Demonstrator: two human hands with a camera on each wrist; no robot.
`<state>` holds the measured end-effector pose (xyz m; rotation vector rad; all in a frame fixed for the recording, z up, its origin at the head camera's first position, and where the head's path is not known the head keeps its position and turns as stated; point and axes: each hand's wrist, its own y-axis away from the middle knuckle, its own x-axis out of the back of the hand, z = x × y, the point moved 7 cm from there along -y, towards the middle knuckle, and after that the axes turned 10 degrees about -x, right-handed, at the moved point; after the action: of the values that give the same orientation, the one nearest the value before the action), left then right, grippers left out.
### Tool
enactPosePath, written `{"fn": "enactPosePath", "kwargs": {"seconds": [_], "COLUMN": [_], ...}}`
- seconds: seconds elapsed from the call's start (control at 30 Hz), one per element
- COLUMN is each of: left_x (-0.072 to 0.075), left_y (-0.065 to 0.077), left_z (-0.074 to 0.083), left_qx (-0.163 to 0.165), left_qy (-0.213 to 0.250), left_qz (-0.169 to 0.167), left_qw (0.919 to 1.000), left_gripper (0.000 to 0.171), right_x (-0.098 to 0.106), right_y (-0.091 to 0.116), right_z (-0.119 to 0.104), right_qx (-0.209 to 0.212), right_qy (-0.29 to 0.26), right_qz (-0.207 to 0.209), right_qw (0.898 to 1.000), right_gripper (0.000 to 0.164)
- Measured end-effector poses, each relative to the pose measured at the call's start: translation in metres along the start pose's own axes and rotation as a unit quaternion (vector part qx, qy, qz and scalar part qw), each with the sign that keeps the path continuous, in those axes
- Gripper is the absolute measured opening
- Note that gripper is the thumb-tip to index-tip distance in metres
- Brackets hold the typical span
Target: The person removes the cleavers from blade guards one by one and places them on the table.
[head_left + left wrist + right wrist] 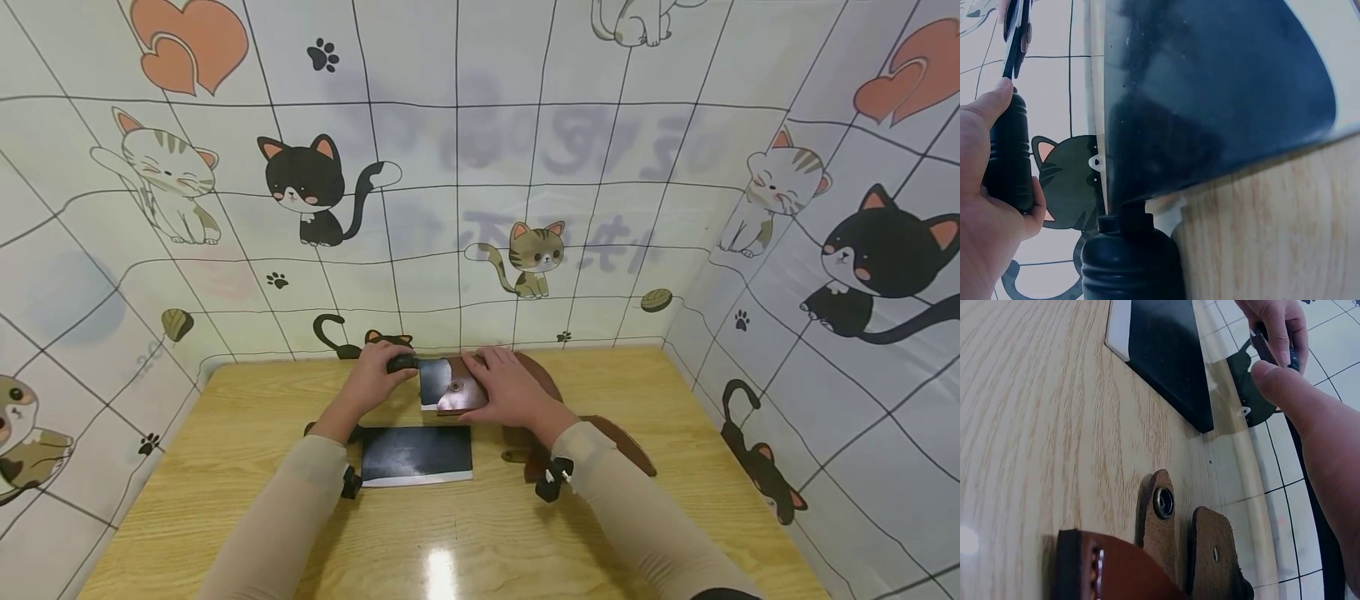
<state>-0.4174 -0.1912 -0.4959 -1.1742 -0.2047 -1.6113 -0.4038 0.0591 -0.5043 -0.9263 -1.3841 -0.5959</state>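
My left hand [371, 377] grips the ribbed black handle [1009, 153] of a cleaver. A strip of its dark blade [432, 382] shows between that handle and a brown leather sheath [455, 402], which covers the rest. My right hand [506, 390] holds the sheath from above, with the thumb on its near side. A round snap sits on the sheath near its opening. Closer to me, a second cleaver [417, 454] lies flat, its black handle [1132, 265] pointing left and partly hidden by my left wrist.
A second brown leather sheath [618, 443] lies on the wooden table [450, 542] below my right forearm. Its snap strap [1161, 534] points left. A cat-printed sheet [457, 167] hangs behind the table's far edge and at both sides.
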Motion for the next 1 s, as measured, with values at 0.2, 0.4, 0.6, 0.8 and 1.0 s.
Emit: {"fn": "enactPosePath", "kwargs": {"seconds": [0.2,0.4,0.6,0.8,1.0], "left_x": [0.0005,0.0013,0.0016,0.0013,0.002], "left_y": [0.0007,0.0002,-0.0013,-0.0015,-0.0012], "left_z": [0.001,-0.0008,-0.0027,-0.0042,-0.0031], "left_qx": [0.006,0.009,0.013,0.006,0.007], "left_qy": [0.007,0.009,0.008,0.002,0.011], "left_qz": [0.0,0.003,0.002,0.004,0.006], "left_qw": [1.0,0.9999,0.9999,1.0,0.9999], "left_gripper": [0.04,0.039,0.041,0.042,0.042], "right_x": [0.0009,0.0046,0.0064,0.0062,0.0034], "right_y": [0.0015,0.0013,0.0006,0.0001,-0.0012], "right_z": [-0.001,-0.0013,-0.0007,-0.0006,0.0024], "right_qx": [-0.001,-0.004,-0.005,-0.003,-0.003], "right_qy": [-0.002,-0.004,-0.006,-0.004,-0.005], "right_qz": [-0.005,-0.002,0.002,0.001,0.004], "right_qw": [1.0,1.0,1.0,1.0,1.0], "right_gripper": [0.124,0.124,0.123,0.123,0.124]}}
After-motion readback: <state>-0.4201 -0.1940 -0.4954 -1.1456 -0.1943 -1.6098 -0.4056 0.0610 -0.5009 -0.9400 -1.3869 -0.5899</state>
